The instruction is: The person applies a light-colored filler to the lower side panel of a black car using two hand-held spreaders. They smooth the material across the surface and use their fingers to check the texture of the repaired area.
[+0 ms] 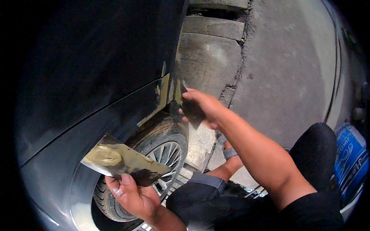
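Note:
My left hand (pixel 133 196) grips a flat metal putty plate (pixel 148 175) by its lower edge. A thick mound of yellowish body filler (pixel 103 155) sits on the plate, with more smeared across it. In my right hand (pixel 206 107) is a dark, flat filler spreader (pixel 191 109), close beside the car's side. Some filler shows at the spreader's upper left. Whether the spreader touches the panel I cannot tell. Strips of filler (pixel 163 92) lie along the edge of the dark car panel (pixel 111 119), above the wheel arch.
Below the panel stands the car's wheel (pixel 167 154) with its spoked rim. Worn concrete slabs (pixel 210 57) and grey pavement (pixel 277 69) stretch ahead and to the right. My bent knees are close beneath my arms. A blue printed container (pixel 350 158) stands at the right.

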Demonstrator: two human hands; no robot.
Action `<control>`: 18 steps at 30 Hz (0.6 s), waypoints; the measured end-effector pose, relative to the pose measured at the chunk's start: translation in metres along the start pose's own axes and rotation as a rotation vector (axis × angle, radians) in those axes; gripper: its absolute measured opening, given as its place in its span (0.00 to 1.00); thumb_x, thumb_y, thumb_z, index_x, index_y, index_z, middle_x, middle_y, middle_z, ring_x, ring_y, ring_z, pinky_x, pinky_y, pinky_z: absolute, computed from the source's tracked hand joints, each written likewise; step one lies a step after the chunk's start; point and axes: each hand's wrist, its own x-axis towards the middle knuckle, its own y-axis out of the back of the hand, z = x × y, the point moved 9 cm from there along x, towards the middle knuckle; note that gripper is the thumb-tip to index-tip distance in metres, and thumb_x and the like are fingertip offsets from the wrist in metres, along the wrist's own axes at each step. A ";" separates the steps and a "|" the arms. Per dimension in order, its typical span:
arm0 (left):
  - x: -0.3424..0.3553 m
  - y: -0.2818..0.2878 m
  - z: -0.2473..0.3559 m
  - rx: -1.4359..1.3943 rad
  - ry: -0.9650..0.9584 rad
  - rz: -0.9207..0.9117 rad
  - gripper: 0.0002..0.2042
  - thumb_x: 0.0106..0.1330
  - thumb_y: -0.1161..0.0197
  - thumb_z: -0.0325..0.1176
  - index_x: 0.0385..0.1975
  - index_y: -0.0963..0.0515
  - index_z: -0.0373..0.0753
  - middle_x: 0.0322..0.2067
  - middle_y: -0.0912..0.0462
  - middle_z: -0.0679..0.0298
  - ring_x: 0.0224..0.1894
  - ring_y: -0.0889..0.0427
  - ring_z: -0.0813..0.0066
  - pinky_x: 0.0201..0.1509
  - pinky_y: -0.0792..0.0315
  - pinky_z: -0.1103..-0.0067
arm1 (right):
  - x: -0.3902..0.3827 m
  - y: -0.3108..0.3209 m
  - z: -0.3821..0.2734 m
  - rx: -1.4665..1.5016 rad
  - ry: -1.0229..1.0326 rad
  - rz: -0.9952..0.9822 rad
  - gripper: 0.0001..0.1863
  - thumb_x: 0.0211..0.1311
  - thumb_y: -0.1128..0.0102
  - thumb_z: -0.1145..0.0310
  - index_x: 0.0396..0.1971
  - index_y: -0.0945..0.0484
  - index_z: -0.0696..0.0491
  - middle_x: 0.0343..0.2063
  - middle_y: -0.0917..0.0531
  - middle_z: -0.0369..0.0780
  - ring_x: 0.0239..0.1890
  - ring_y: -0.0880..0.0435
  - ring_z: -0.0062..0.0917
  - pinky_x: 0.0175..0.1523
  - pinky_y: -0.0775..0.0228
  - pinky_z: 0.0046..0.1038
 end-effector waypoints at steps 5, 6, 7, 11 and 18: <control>0.000 -0.003 0.001 -0.009 0.002 0.005 0.21 0.66 0.50 0.26 0.60 0.41 0.31 0.55 0.31 0.54 0.55 0.31 0.64 0.62 0.38 0.69 | 0.008 -0.009 0.005 0.041 -0.132 0.065 0.21 0.57 0.43 0.52 0.42 0.30 0.53 0.33 0.27 0.38 0.31 0.26 0.24 0.28 0.25 0.27; 0.000 -0.001 0.001 -0.007 -0.003 0.010 0.21 0.66 0.50 0.25 0.60 0.41 0.31 0.54 0.31 0.54 0.55 0.31 0.64 0.62 0.38 0.69 | 0.009 -0.011 0.003 0.030 -0.121 0.062 0.20 0.57 0.43 0.52 0.40 0.30 0.52 0.32 0.27 0.38 0.31 0.27 0.24 0.28 0.25 0.27; 0.000 0.000 0.002 -0.006 -0.007 0.015 0.21 0.66 0.50 0.25 0.60 0.41 0.32 0.54 0.31 0.54 0.55 0.30 0.64 0.62 0.38 0.69 | 0.010 -0.014 0.001 0.023 -0.111 0.056 0.20 0.57 0.43 0.52 0.40 0.30 0.52 0.32 0.27 0.38 0.31 0.27 0.24 0.28 0.25 0.27; 0.000 0.005 -0.001 -0.020 0.008 0.030 0.22 0.66 0.50 0.25 0.60 0.41 0.32 0.54 0.31 0.54 0.55 0.30 0.64 0.61 0.38 0.69 | 0.008 -0.022 -0.007 -0.030 -0.087 0.101 0.22 0.58 0.44 0.51 0.46 0.30 0.50 0.35 0.27 0.36 0.33 0.27 0.24 0.33 0.26 0.28; -0.001 -0.002 0.002 -0.035 -0.011 0.005 0.22 0.66 0.51 0.25 0.60 0.41 0.32 0.54 0.31 0.54 0.55 0.30 0.64 0.61 0.38 0.69 | 0.000 -0.049 -0.007 -0.218 0.107 0.106 0.32 0.58 0.44 0.53 0.60 0.37 0.50 0.35 0.28 0.35 0.35 0.29 0.21 0.33 0.30 0.26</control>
